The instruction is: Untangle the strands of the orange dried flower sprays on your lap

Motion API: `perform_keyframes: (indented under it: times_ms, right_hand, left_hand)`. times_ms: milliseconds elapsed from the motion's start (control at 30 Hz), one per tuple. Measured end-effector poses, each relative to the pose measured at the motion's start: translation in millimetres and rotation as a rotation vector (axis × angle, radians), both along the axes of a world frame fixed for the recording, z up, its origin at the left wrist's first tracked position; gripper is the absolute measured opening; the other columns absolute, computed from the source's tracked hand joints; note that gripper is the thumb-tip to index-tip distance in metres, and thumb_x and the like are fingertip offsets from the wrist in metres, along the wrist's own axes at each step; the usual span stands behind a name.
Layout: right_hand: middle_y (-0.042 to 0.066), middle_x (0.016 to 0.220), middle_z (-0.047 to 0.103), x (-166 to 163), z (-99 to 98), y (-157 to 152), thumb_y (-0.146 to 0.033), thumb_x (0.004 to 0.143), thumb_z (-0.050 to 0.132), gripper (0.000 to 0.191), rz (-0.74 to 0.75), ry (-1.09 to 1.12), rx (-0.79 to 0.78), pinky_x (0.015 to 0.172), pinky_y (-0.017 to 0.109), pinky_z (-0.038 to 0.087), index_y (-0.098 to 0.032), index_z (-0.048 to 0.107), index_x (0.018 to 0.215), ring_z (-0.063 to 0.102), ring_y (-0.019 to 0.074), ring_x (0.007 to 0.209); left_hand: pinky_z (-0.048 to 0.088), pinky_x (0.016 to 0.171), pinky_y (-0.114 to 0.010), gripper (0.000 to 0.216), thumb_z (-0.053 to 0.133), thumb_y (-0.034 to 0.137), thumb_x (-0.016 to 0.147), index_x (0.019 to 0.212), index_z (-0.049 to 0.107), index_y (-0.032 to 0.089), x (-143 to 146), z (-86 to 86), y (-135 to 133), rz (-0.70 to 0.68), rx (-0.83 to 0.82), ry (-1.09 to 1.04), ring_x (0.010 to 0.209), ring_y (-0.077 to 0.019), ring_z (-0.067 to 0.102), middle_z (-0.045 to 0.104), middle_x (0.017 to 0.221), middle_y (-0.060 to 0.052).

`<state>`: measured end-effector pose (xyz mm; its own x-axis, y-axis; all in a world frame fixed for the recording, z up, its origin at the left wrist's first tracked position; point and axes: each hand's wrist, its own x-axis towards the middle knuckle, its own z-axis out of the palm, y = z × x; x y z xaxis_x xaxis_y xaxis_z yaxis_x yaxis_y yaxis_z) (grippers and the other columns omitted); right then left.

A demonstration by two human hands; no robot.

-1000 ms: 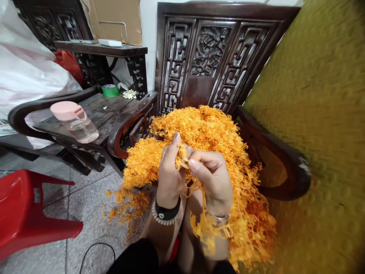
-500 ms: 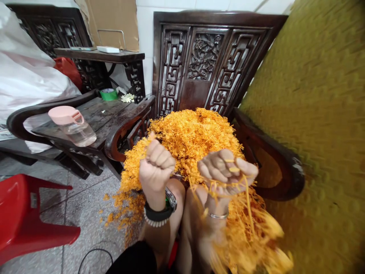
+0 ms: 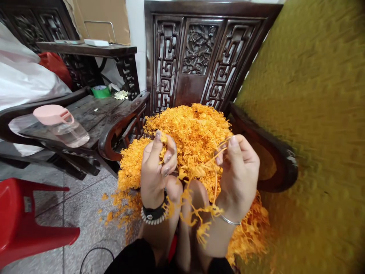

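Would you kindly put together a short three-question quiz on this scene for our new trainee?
1. True or false: both hands grip orange strands above the orange pile.
2. Which lies on the dark wooden seat at left? A) a bottle with a pink lid B) a kettle C) a pan
3. Fill in: the stool on the floor at lower left is ____.

Key
1. True: left hand and right hand pinch the strands.
2. A, the bottle.
3. Red: the stool.

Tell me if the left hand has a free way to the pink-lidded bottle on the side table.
Probably yes: the left hand pinches orange strands, so it would have to let go first, but only a chair arm lies low between it and the bottle.
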<state>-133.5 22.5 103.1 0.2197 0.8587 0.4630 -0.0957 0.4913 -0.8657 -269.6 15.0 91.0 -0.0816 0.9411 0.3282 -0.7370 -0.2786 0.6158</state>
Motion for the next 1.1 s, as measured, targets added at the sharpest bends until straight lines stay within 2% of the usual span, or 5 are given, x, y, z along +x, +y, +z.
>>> perform_keyframes:
  times_ms: [233,533,800,967,1100]
  right_hand:
    - [-0.003,0.058,0.051,-0.8,-1.4,0.0,-0.035,0.087,0.052,0.024,-0.047,0.027,-0.016,0.041,0.022,0.023,-0.020,0.047,0.068,0.034,0.0058,0.045]
    - [-0.006,0.052,0.041,-1.4,0.9,-3.1,-0.035,0.088,0.049,0.025,-0.070,0.019,-0.035,0.038,0.023,0.018,-0.021,0.041,0.068,0.024,0.0063,0.041]
    - [-0.005,0.057,0.047,-7.2,-0.4,-6.3,-0.034,0.087,0.051,0.016,-0.032,-0.180,-0.076,0.048,0.021,0.036,-0.021,0.046,0.078,0.041,0.0070,0.047]
    - [0.009,0.121,0.050,-17.3,3.8,-9.7,-0.019,0.079,0.060,0.054,-0.368,-0.483,0.212,0.088,0.040,0.045,-0.026,0.037,0.128,0.052,0.0217,0.107]
    - [0.005,0.114,0.058,-23.3,8.0,-18.6,-0.018,0.076,0.063,0.029,-0.395,-0.733,0.460,0.098,0.051,0.037,-0.026,0.057,0.103,0.052,0.0261,0.109]
  left_hand:
    - [0.020,0.031,-0.015,0.016,0.053,0.033,0.086,0.097,0.057,0.023,2.5,-5.0,18.9,0.232,0.023,0.108,0.034,-0.0028,0.027,0.035,0.050,0.008]
    - [0.009,0.032,-0.019,0.037,0.047,0.048,0.081,0.060,0.037,0.019,-1.5,-10.4,22.5,0.181,0.102,0.055,0.035,-0.0035,0.015,0.027,0.046,0.007]
    - [0.027,0.051,-0.025,0.042,0.052,0.056,0.078,0.062,0.042,0.018,-5.2,-8.0,13.7,0.097,0.146,0.872,0.055,-0.0093,0.033,0.034,0.058,0.003]
    - [0.025,0.048,-0.026,0.038,0.042,0.046,0.089,0.062,0.041,0.019,-1.8,-10.9,16.4,0.321,0.083,0.756,0.051,-0.0097,0.032,0.034,0.056,0.003]
    - [0.028,0.048,-0.025,0.039,0.039,0.047,0.090,0.062,0.042,0.019,-1.8,-13.7,21.7,0.453,0.076,0.670,0.051,-0.0095,0.035,0.038,0.056,0.003]
